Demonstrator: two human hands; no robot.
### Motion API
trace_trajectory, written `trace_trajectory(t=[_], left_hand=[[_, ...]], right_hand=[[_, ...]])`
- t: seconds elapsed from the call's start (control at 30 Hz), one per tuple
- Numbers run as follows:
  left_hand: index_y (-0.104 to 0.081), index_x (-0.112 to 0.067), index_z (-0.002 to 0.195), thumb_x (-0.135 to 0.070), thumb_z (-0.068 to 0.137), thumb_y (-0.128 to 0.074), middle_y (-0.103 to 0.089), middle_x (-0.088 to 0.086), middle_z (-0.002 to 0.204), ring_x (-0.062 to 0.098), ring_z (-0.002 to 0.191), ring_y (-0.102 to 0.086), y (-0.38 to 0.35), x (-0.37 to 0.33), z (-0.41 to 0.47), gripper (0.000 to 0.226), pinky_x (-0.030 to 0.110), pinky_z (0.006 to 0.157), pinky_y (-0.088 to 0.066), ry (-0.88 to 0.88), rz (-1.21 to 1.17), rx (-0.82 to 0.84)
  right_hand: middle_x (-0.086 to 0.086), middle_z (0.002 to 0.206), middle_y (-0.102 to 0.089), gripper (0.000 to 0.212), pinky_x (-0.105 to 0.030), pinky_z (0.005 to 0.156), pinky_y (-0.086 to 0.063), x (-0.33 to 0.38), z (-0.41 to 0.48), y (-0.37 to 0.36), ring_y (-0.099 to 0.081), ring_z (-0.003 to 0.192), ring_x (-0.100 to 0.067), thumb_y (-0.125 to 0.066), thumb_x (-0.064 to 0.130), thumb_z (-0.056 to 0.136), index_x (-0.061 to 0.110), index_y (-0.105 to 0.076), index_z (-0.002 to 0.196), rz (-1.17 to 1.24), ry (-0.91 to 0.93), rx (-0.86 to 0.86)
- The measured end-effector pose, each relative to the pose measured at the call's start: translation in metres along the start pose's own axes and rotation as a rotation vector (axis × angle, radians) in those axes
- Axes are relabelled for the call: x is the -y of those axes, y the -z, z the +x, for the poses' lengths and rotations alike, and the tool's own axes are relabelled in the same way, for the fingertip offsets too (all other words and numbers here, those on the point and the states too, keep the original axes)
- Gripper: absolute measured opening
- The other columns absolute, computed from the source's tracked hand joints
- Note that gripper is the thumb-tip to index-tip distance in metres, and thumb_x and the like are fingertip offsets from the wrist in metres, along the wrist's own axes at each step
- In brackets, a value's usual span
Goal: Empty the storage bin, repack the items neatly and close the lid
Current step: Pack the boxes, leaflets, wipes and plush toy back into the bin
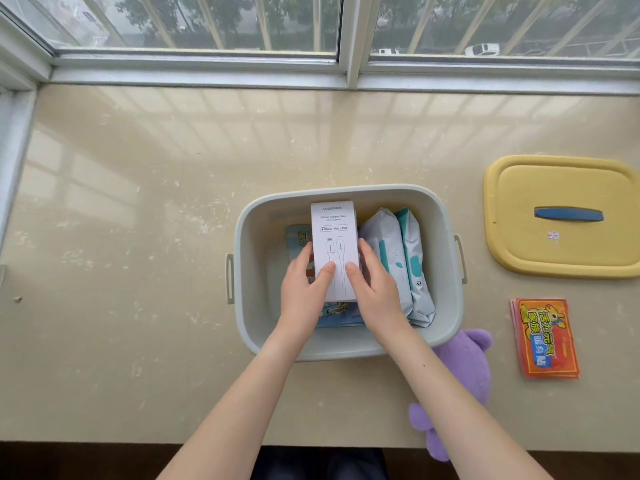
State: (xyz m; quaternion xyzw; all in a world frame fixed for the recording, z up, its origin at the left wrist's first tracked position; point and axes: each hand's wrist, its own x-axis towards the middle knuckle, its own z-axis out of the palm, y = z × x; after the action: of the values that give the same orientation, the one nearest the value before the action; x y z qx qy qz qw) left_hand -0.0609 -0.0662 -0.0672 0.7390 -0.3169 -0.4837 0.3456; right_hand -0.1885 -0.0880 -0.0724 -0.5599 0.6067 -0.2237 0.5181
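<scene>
A pale grey storage bin (346, 194) stands on the beige sill. Inside it, a white cable box (334, 233) lies over a colourful booklet (339, 315). My left hand (303, 289) grips the box's left edge with the thumb on top. My right hand (375, 289) holds its right edge the same way. Two white-and-teal wipe packs (398, 258) stand on edge along the bin's right side. The yellow lid (561, 216) with a blue handle lies flat on the sill to the right.
A stack of red-orange packets (545, 337) lies right of the bin. A purple plush toy (464, 379) sits at the bin's near right corner, partly under my right forearm. The window frame (207, 77) runs along the back; the sill's front edge (104, 441) is near me.
</scene>
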Motion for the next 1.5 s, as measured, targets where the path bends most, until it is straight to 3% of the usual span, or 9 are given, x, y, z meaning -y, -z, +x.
trace_trajectory(t=[0.07, 0.17, 0.4, 0.57, 0.8, 0.93, 1.1, 1.23, 1.5], left_hand=[[-0.046, -0.038, 0.139, -0.028, 0.094, -0.055, -0.056, -0.013, 0.125, -0.007, 0.108, -0.052, -0.003, -0.003, 0.0, 0.047, 0.011, 0.082, -0.044, -0.008, 0.002, 0.016], [-0.044, -0.035, 0.141, -0.027, 0.095, -0.056, -0.053, -0.009, 0.125, -0.006, 0.108, -0.05, -0.005, -0.002, 0.003, 0.048, 0.007, 0.075, -0.04, -0.002, 0.026, 0.013], [-0.043, -0.027, 0.141, -0.028, 0.097, -0.053, -0.052, -0.006, 0.132, 0.007, 0.117, -0.051, 0.004, -0.008, -0.003, 0.046, 0.027, 0.094, -0.046, -0.029, 0.09, 0.022], [-0.042, -0.011, 0.143, -0.029, 0.1, -0.042, -0.052, 0.005, 0.134, 0.021, 0.123, -0.047, 0.04, -0.035, -0.03, 0.046, 0.033, 0.102, -0.038, -0.318, 0.554, -0.039], [-0.059, 0.0, 0.126, -0.029, 0.094, -0.042, -0.065, 0.013, 0.116, 0.029, 0.105, -0.054, 0.106, -0.096, -0.118, 0.047, 0.034, 0.092, -0.041, -0.722, 0.819, -0.19], [-0.056, -0.002, 0.13, -0.03, 0.095, -0.04, -0.064, 0.011, 0.118, 0.029, 0.108, -0.056, 0.132, -0.104, -0.181, 0.048, 0.033, 0.096, -0.038, -0.791, 0.833, -0.174], [-0.06, -0.003, 0.125, -0.037, 0.1, -0.031, -0.065, 0.007, 0.112, 0.024, 0.101, -0.055, 0.153, -0.055, -0.232, 0.051, 0.03, 0.088, -0.04, -0.777, 0.882, -0.038], [-0.066, -0.002, 0.114, -0.048, 0.101, -0.015, -0.068, 0.01, 0.101, 0.03, 0.087, -0.064, 0.163, -0.009, -0.243, 0.07, 0.031, 0.081, -0.04, -0.721, 0.931, 0.024], [-0.063, -0.005, 0.119, -0.041, 0.09, -0.034, -0.068, 0.009, 0.103, 0.032, 0.09, -0.064, 0.127, -0.019, -0.239, 0.054, 0.038, 0.073, -0.055, -0.655, 0.991, 0.162]], right_hand=[[0.008, 0.144, -0.051, 0.053, -0.035, 0.108, -0.041, -0.002, 0.005, -0.003, -0.046, 0.13, -0.007, -0.042, 0.03, 0.096, 0.024, -0.037, 0.148, 0.037, -0.027, -0.008], [0.006, 0.142, -0.052, 0.048, -0.033, 0.105, -0.044, -0.003, 0.009, -0.002, -0.049, 0.126, -0.008, -0.04, 0.018, 0.1, 0.023, -0.038, 0.148, 0.057, -0.044, -0.02], [0.004, 0.146, -0.047, 0.048, -0.038, 0.111, -0.038, -0.001, 0.006, 0.005, -0.042, 0.133, -0.009, -0.041, 0.023, 0.099, 0.019, -0.039, 0.147, -0.016, 0.025, -0.044], [-0.001, 0.148, -0.044, 0.045, -0.007, 0.11, -0.017, 0.034, -0.019, 0.039, -0.032, 0.135, -0.002, -0.042, 0.025, 0.102, 0.013, -0.041, 0.146, -0.31, 0.249, -0.109], [-0.014, 0.139, -0.053, 0.048, -0.04, 0.11, -0.036, 0.094, -0.099, 0.103, -0.048, 0.128, -0.03, -0.04, 0.031, 0.099, 0.008, -0.049, 0.14, -0.613, 0.499, -0.258], [-0.015, 0.132, -0.058, 0.046, -0.044, 0.105, -0.04, 0.106, -0.165, 0.119, -0.052, 0.124, -0.032, -0.044, 0.03, 0.097, 0.006, -0.054, 0.135, -0.656, 0.54, -0.364], [-0.01, 0.121, -0.063, 0.045, -0.03, 0.095, -0.038, 0.084, -0.245, 0.107, -0.053, 0.108, -0.022, -0.044, 0.032, 0.095, 0.007, -0.057, 0.131, -0.675, 0.454, -0.448], [-0.009, 0.121, -0.063, 0.051, -0.037, 0.093, -0.047, 0.038, -0.292, 0.096, -0.058, 0.11, -0.027, -0.038, 0.04, 0.096, 0.008, -0.058, 0.13, -0.679, 0.268, -0.456], [-0.012, 0.12, -0.062, 0.053, -0.041, 0.086, -0.051, -0.01, -0.334, 0.147, -0.06, 0.103, -0.031, -0.038, 0.04, 0.094, 0.007, -0.057, 0.13, -0.685, 0.03, -0.543]])
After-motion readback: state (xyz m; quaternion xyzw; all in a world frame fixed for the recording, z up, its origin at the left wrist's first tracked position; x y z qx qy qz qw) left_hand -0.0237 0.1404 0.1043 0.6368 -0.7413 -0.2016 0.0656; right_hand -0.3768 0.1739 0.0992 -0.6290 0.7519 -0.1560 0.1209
